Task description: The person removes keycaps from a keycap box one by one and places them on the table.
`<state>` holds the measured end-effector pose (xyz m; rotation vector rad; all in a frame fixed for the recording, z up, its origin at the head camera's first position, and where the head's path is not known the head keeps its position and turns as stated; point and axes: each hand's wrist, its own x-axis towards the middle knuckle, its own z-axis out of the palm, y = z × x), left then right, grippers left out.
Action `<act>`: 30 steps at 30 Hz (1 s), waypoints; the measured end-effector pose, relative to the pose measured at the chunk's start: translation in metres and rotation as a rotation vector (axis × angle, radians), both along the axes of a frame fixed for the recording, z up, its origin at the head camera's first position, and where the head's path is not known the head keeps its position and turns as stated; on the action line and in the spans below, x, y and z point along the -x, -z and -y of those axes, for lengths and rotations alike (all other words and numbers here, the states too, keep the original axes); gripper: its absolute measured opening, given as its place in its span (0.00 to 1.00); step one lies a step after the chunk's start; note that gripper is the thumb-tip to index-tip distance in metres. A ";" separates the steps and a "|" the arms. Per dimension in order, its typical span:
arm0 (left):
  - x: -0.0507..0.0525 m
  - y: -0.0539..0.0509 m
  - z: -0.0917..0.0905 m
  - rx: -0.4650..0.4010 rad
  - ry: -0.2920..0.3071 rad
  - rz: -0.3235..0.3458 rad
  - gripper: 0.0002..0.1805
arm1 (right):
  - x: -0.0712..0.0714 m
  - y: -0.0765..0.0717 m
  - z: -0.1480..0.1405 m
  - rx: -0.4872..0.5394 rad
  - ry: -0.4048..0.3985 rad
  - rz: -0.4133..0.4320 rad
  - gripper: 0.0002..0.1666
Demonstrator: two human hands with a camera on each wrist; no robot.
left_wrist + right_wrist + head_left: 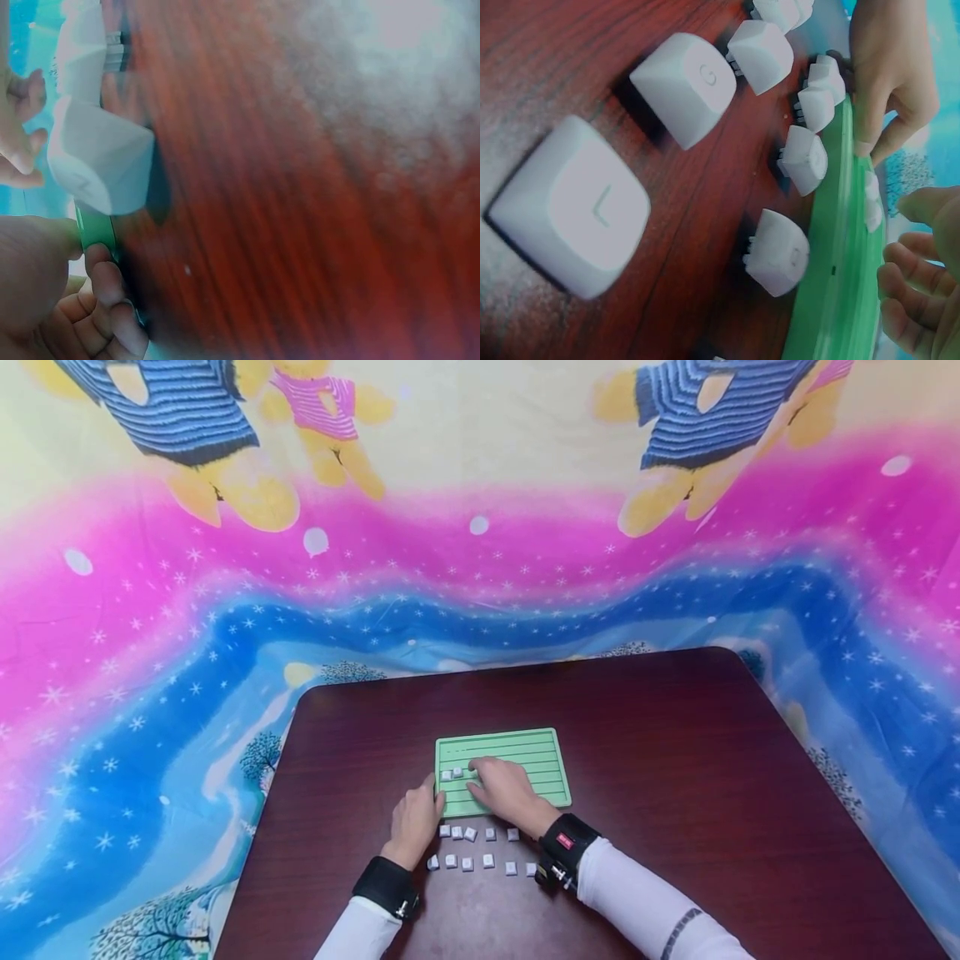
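A light-green ridged tray lies on the table. My left hand grips its near-left corner, thumb and fingers on either side of the edge in the left wrist view. Two white keycaps sit side by side on the tray near its left side. My right hand is over the middle of the tray, just right of those keycaps. Its thumb and bent fingers are apart, and I see nothing between them. Loose white keycaps lie in two rows before the tray; one nearest the right wrist camera bears an L.
The dark red-brown table extends around the tray on all sides. Behind it hangs a colourful cloth printed with bears and snowflakes. The lower keycap row reaches the right wrist strap in the head view.
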<state>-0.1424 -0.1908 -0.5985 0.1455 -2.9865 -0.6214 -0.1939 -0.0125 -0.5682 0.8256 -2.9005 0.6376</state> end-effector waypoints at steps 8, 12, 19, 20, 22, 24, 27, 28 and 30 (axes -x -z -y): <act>0.001 0.001 0.000 0.012 0.001 -0.007 0.21 | 0.008 0.009 0.009 -0.037 -0.002 0.008 0.19; 0.001 0.001 0.000 0.009 -0.002 0.002 0.21 | 0.013 0.008 0.013 -0.047 0.000 0.017 0.20; 0.000 0.000 0.000 0.010 -0.007 0.003 0.21 | 0.019 0.007 0.018 -0.061 -0.016 0.048 0.18; 0.000 0.000 0.000 0.010 -0.008 0.002 0.21 | 0.019 0.007 0.018 -0.069 -0.021 0.051 0.18; 0.000 0.000 0.000 0.012 -0.010 0.002 0.21 | 0.021 0.009 0.019 -0.087 -0.035 0.056 0.18; 0.000 0.000 0.000 0.014 -0.008 0.003 0.21 | 0.022 0.011 0.020 -0.101 -0.046 0.057 0.17; 0.000 0.000 0.000 0.015 -0.008 0.001 0.21 | 0.024 0.013 0.021 -0.118 -0.055 0.050 0.16; 0.000 0.001 0.000 0.015 -0.008 -0.001 0.21 | 0.024 0.013 0.022 -0.122 -0.056 0.048 0.16; 0.000 0.000 0.000 0.015 -0.009 -0.003 0.21 | 0.025 0.013 0.023 -0.129 -0.054 0.040 0.15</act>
